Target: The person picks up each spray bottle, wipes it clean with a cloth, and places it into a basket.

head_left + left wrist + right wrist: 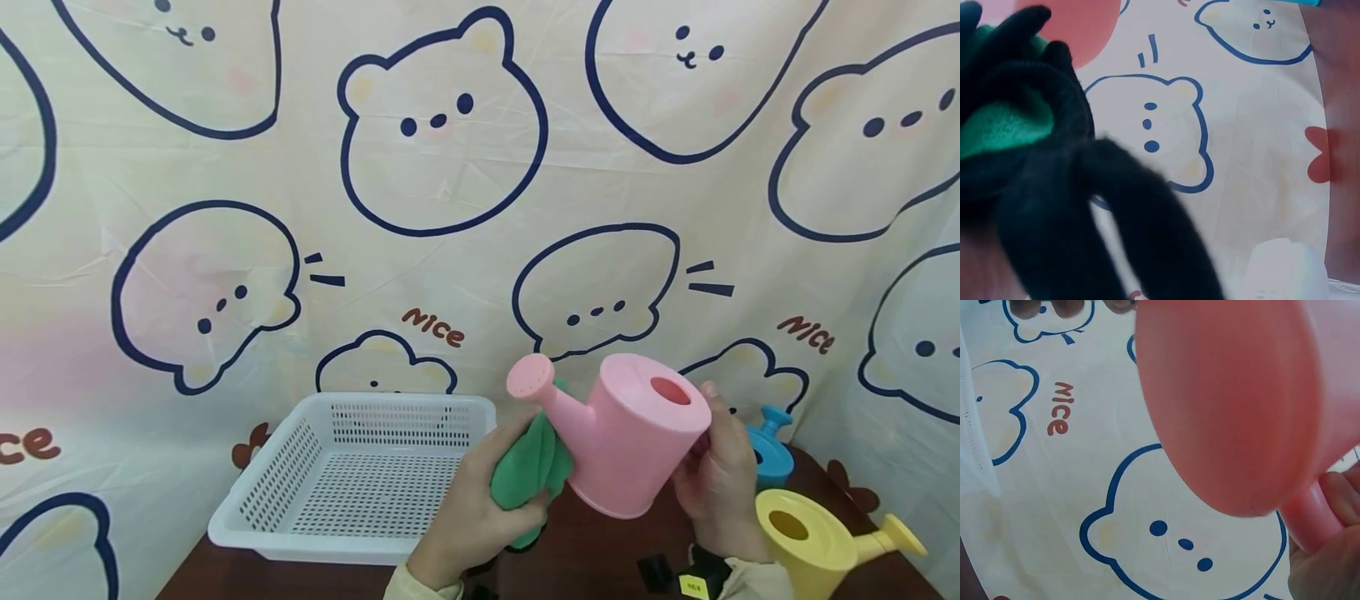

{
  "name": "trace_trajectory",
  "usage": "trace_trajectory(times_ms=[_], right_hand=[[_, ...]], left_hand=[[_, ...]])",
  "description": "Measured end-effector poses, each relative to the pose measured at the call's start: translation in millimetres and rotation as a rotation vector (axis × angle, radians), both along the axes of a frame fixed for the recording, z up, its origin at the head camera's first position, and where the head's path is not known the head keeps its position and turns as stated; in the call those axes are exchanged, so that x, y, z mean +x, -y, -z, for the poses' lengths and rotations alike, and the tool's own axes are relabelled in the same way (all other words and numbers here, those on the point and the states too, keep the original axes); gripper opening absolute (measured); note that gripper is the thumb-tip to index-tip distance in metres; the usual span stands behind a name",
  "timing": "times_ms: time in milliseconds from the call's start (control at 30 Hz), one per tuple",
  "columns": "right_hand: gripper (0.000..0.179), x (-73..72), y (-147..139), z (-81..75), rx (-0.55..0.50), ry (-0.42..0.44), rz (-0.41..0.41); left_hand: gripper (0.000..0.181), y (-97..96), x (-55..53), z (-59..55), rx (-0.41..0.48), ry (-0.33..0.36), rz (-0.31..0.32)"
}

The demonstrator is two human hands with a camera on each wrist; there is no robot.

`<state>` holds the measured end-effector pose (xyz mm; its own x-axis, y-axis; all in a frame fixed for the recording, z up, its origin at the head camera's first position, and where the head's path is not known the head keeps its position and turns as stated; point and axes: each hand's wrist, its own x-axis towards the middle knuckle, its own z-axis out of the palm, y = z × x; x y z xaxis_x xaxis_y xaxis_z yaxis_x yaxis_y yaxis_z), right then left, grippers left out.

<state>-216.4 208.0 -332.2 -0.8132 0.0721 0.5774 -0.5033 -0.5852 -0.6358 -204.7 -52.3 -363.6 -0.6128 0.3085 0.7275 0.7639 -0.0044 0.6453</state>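
Observation:
A pink watering can [633,450] is held up over the table, its spout pointing left and its round sprinkler head raised. My right hand [723,487] grips it by the handle on the right side; the right wrist view shows the can's base [1229,412] and the fingers curled round the handle [1311,519]. Bunched in my left hand [468,508] is a green cloth [528,467], close against the can beneath its spout. In the left wrist view the cloth [1010,128] shows partly behind blurred dark straps [1054,206].
A white perforated plastic basket [337,546] stands on the dark brown table [585,558] at left. Toward the right are a blue watering can [772,467] and a yellow watering can [806,542], partly behind my right wrist. A patterned cloth backdrop [442,183] hangs behind.

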Motion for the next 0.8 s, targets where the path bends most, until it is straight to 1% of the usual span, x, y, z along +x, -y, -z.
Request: trace_trajectory(times_ms=[100, 200, 267, 333, 433, 600, 700, 800], right_hand=[[0.047, 2.5, 6.3, -2.6, 0.045, 0.015, 0.094], [0.051, 6.0, 14.4, -6.8, 0.094, 0.070, 0.237], [0.051, 7.2, 16.2, -8.1, 0.123, 0.093, 0.297], [0.051, 7.6, 15.3, -8.8, 0.145, 0.110, 0.343], [0.049, 5.5, 7.2, -6.8, 0.178, 0.097, 0.368], [0.047, 4.4, -4.6, -4.4, 0.206, 0.118, 0.433], [0.046, 5.5, -8.2, -4.4, 0.228, 0.121, 0.453], [0.046, 7.4, -10.4, -5.2, 0.268, 0.145, 0.493]], left_hand=[[0.087, -1.2, -0.6, -0.4, -0.001, -0.014, -0.061], [0.088, -2.3, 0.4, -0.9, -0.001, -0.019, -0.135], [0.088, -2.5, 1.2, -0.7, 0.004, -0.021, -0.181], [0.089, -2.3, 2.2, -0.7, 0.011, -0.015, -0.241], [0.089, -0.8, 1.8, -1.2, 0.034, -0.012, -0.321], [0.090, 3.8, -0.4, -2.9, 0.058, -0.022, -0.479], [0.091, 7.3, -1.7, -2.9, 0.037, -0.032, -0.550], [0.091, 10.5, -2.0, -2.5, -0.015, -0.060, -0.594]])
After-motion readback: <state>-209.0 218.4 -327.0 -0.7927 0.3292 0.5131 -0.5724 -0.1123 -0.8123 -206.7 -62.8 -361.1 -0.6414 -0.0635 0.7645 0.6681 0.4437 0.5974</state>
